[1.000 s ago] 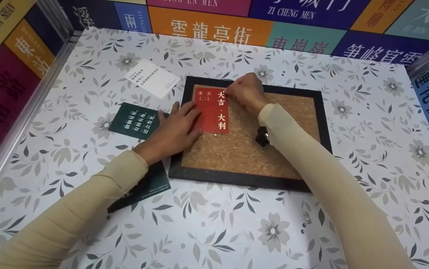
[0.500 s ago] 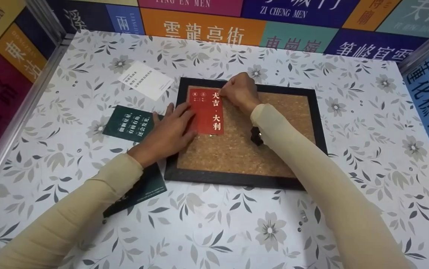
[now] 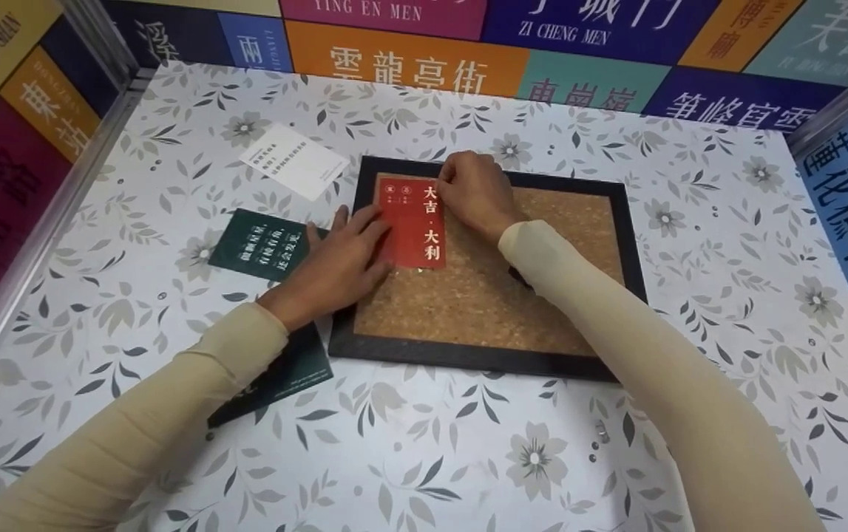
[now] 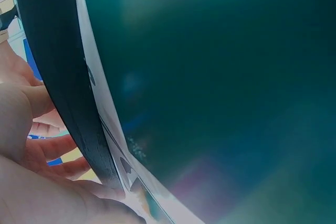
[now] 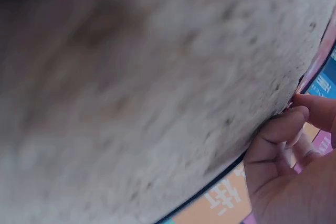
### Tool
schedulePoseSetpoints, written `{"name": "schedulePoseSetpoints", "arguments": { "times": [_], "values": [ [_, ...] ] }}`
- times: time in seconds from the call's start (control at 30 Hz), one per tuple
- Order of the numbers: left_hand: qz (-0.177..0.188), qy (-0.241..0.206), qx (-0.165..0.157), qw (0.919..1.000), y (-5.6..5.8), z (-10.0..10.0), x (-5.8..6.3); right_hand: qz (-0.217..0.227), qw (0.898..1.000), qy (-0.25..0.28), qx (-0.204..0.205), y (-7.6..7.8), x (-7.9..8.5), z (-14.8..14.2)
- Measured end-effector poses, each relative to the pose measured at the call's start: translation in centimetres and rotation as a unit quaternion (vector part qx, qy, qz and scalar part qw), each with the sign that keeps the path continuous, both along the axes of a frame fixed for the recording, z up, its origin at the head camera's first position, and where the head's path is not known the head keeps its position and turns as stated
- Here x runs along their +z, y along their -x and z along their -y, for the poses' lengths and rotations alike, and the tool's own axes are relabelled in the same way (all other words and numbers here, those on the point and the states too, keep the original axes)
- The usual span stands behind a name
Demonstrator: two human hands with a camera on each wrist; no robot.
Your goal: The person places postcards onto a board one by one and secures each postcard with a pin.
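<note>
A red card (image 3: 410,229) with white lettering lies on the upper left of the black-framed cork board (image 3: 483,314). My left hand (image 3: 338,258) rests across the frame's left side, its fingers spread and their tips on the card's left edge. At the card's upper right corner, my right hand (image 3: 477,191) pinches a small push pin, mostly hidden, between thumb and forefinger. In the right wrist view, the thumb and forefinger of the right hand (image 5: 294,156) meet low over the cork (image 5: 157,103). A small clear pin (image 3: 421,270) shows at the card's lower edge.
A white card (image 3: 296,161) lies left of the board's top corner. One green card (image 3: 250,244) sits partly behind the left hand, another (image 3: 298,366) under the left forearm. A small clear object (image 3: 602,431) lies on the flowered table (image 3: 431,436). Lettered panels (image 3: 409,63) stand behind.
The right hand stays at the card's corner and has turned slightly, and the black piece under its wrist shows less. The left hand keeps its place on the card. The head view shifts a little.
</note>
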State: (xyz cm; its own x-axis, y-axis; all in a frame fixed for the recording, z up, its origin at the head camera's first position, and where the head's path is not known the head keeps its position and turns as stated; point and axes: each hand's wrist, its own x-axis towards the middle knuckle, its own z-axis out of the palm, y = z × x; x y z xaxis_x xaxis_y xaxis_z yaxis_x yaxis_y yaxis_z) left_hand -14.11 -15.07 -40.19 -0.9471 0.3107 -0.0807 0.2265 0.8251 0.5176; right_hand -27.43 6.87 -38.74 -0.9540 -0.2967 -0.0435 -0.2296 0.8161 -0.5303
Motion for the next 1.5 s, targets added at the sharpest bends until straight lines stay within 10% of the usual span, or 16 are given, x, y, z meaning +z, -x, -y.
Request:
{"name": "schedulePoseSetpoints", "arguments": {
  "times": [0.73,1.13,1.5],
  "values": [
    [0.002,0.018,0.005,0.9998,-0.3,-0.3,-0.2,-0.112,0.982,-0.039,0.145,0.5,-1.3,-2.0],
    [0.002,0.02,0.011,0.9997,-0.6,-0.1,0.3,-0.018,0.988,0.022,0.149,1.1,-0.8,-2.6],
    [-0.06,0.057,0.036,0.9959,-3.4,0.7,2.2,-0.024,0.985,0.032,0.167,1.3,-0.5,-3.0]
  ]
}}
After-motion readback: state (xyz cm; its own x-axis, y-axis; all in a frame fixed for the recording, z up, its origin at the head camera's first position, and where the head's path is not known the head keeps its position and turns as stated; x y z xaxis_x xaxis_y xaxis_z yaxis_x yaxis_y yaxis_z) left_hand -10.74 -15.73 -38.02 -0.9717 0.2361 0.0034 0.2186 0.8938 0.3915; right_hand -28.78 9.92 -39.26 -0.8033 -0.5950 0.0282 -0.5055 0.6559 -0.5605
